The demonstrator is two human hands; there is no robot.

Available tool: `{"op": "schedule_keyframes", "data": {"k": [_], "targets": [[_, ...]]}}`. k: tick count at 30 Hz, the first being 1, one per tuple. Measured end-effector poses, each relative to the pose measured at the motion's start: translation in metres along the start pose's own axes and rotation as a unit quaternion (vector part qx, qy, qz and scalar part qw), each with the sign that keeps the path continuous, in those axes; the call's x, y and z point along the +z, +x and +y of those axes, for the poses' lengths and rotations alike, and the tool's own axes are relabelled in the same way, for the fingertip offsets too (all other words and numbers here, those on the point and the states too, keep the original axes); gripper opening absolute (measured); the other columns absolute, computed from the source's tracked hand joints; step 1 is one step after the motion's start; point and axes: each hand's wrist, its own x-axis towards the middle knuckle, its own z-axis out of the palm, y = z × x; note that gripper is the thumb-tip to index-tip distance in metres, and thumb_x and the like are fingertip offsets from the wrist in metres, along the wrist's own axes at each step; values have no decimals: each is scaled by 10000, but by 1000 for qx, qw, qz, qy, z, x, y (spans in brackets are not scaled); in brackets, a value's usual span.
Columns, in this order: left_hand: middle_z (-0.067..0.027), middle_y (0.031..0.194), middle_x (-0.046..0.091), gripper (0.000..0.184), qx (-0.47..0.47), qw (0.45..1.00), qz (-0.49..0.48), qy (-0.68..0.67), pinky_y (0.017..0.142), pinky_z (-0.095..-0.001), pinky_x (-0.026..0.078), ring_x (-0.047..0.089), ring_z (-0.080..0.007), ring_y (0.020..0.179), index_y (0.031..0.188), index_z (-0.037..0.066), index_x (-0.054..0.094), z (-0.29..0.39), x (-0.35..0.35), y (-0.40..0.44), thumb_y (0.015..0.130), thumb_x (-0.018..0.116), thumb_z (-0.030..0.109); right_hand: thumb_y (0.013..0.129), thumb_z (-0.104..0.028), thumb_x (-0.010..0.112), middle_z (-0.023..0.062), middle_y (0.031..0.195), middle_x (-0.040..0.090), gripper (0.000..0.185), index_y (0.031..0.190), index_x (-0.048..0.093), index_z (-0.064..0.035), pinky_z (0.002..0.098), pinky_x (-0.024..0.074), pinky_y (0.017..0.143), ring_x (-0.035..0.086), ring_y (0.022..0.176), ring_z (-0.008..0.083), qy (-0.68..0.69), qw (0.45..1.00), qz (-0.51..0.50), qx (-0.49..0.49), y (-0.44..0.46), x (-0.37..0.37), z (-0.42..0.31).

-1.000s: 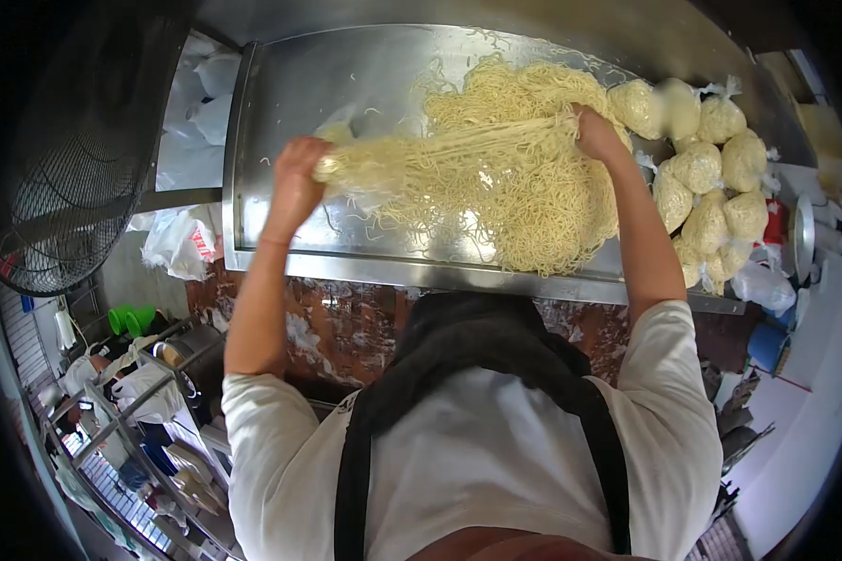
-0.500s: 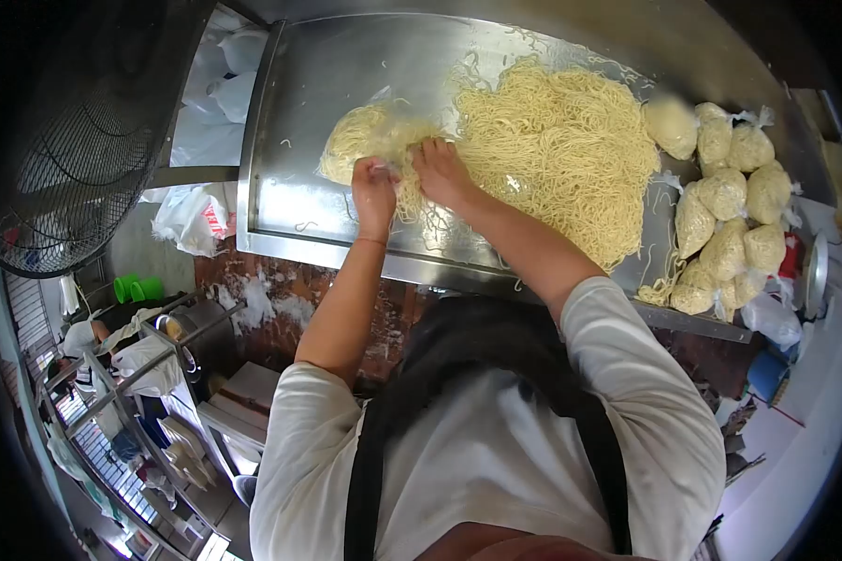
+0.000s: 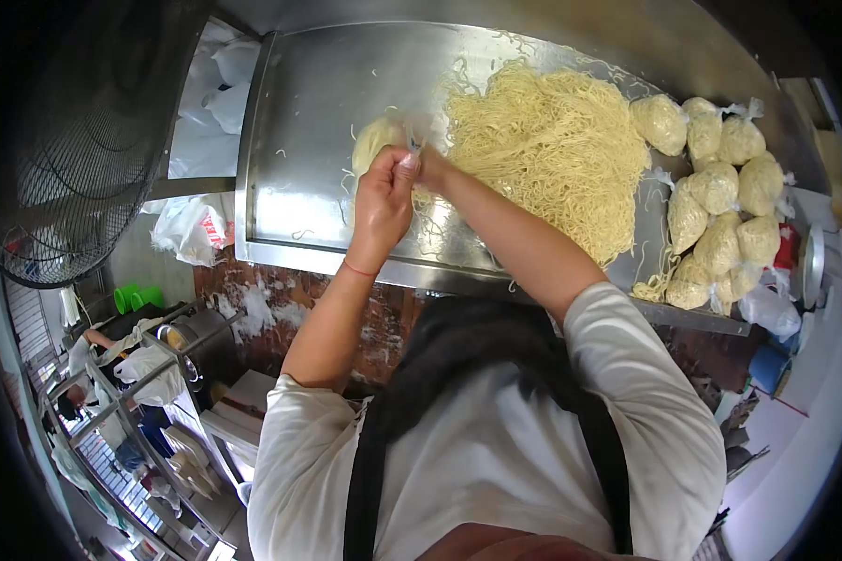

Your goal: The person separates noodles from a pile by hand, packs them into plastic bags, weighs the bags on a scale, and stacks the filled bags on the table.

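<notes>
A clear plastic bag of noodles [image 3: 374, 140] is bunched up over the left part of the metal tray. My left hand [image 3: 384, 196] is closed around the neck of this bag, thumb on top. Right beside it, touching or nearly so, is my right hand [image 3: 432, 168]; its fingers are smeared by motion and partly hidden behind the left. A large heap of loose yellow noodles [image 3: 557, 154] lies to the right of both hands. Stray strands are scattered on the tray around the bag.
Several tied bags of noodles [image 3: 716, 187] are piled at the tray's right end. The metal tray's rim [image 3: 299, 254] runs along my front. A fan [image 3: 75, 187] and a white plastic bag [image 3: 189, 224] are at left. Another person [image 3: 112, 346] is beyond a metal rack.
The noodle bag has gone from lying spread out to bunched up, and moved slightly right. My hands have come together at its neck. The other person at far left has shifted.
</notes>
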Motion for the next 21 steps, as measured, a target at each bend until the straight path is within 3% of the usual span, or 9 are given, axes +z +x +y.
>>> {"op": "schedule_keyframes", "data": {"k": [2,3,6,8,10,12,15,18,21], "targets": [[18,664,484,213,-5,998,61,29,543,-233,353,388,-64,611,889,43,566,-3,-8,7,1018,552,212,883,-179,652,213,1186,662,426,1273,595,-17,447,533,864,668,1022,325,-445,882,-136,-77,6,-4,16],[21,656,473,217,-37,995,89,-6,537,-232,353,396,-62,609,876,52,557,-24,-30,15,1017,551,216,835,-212,700,268,1283,593,526,1311,575,-26,484,460,985,606,1154,352,-495,837,-192,134,-17,9,-51],[33,659,444,208,-182,940,221,-186,501,-226,356,437,-63,588,858,82,533,-28,-75,29,999,564,231,852,-212,692,234,1321,574,564,1332,504,16,464,369,1107,510,1278,325,-535,825,-121,-134,-62,-21,-63],[24,719,504,163,-168,938,217,-211,538,-231,403,506,-85,639,907,70,553,-46,-91,32,980,587,212,852,-228,688,233,1340,560,638,1389,445,17,500,315,1132,466,1313,335,-620,771,56,-137,-70,-25,-41],[-4,792,572,143,-123,961,194,-152,596,-255,455,573,-132,704,974,56,572,-50,-87,37,952,617,190,853,-250,688,234,1313,572,653,1396,434,11,532,259,1155,473,1306,331,-628,764,111,-98,-68,-24,-8],[-53,879,646,202,-43,987,156,-9,675,-298,512,639,-203,784,1060,40,589,-41,-66,42,916,654,167,856,-277,692,236,1243,611,610,1353,473,0,560,198,1174,530,1256,313,-571,820,35,-28,-44,-21,17],[-127,1036,690,353,208,920,-1,333,818,-384,533,663,-314,952,1165,60,605,-41,-45,39,835,709,131,881,-291,673,239,1155,639,527,1284,506,4,523,383,1058,615,1111,353,-431,900,-55,-8,-36,-20,-4],[-157,1090,682,380,82,893,-122,426,843,-428,528,648,-353,984,1169,102,639,-66,-47,43,793,694,124,922,-286,631,224,1132,648,441,1261,523,-25,483,477,941,633,1054,346,-436,885,-156,46,-53,-32,-53],[-178,968,702,290,59,884,-98,452,795,-456,538,670,-359,913,1081,117,693,-89,-71,51,808,596,111,972,-286,571,196,1094,662,331,1217,557,-64,454,506,898,646,975,328,-524,827,-175,102,-75,-62,-72]]}}
